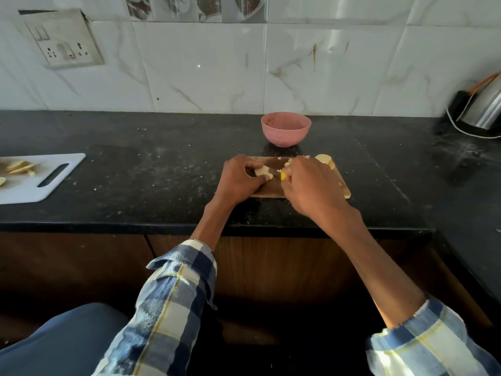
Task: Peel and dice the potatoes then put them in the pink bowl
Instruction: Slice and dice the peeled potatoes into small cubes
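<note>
- head view, work area: we log a small wooden cutting board [271, 189] on the dark surface [162, 164], with the pink bowl [286, 132] just behind it, apart from the board; we cannot see whether it holds anything.
- head view, left hand [238, 177]: fingers curled over a pale peeled potato piece [262, 171], pinning it to the board.
- head view, right hand [306, 183]: fingers clenched round a yellow knife handle [283, 175]; the blade [274, 172] reaches towards the held piece, mostly hidden.
- head view, stock: more peeled potato [324, 159] rests at the board's far right corner, behind the right hand.
- head view, other items: a white cutting board [54, 175] with pale slices at far left; a steel kettle [485, 107] at far right; a wall socket [63, 40] on the tiles.
- step in hand, our judgement: dicing, early in the task. we would keep the left fingertips tucked back from the blade, cut straight down in even strips, then turn the piece crosswise, keeping it flat side down so it cannot roll.
</note>
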Motion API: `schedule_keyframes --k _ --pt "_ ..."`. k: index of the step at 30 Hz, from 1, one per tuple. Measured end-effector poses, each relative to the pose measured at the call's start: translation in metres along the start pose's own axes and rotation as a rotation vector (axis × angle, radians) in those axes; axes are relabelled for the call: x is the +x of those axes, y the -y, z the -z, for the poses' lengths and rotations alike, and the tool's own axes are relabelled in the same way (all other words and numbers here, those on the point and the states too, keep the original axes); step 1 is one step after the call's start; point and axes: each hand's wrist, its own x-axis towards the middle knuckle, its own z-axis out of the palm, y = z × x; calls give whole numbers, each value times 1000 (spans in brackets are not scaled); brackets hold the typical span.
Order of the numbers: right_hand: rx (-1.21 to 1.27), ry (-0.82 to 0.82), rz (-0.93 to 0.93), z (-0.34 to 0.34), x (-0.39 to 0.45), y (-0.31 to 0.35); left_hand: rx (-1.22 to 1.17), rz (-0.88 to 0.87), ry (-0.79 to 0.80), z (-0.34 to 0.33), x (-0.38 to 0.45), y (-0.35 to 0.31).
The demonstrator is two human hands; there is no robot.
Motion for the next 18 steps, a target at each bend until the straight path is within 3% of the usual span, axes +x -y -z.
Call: schedule_keyframes --k 4,13,18 --pt "12 18 15 16 -18 -5 4 2 4 1 0 0" --pt "44 -106 -9 -1 1 9 -13 24 -7 4 -2 -1" --pt "53 -41 -25 -19 21 13 7 -3 -17 4 -3 -1"
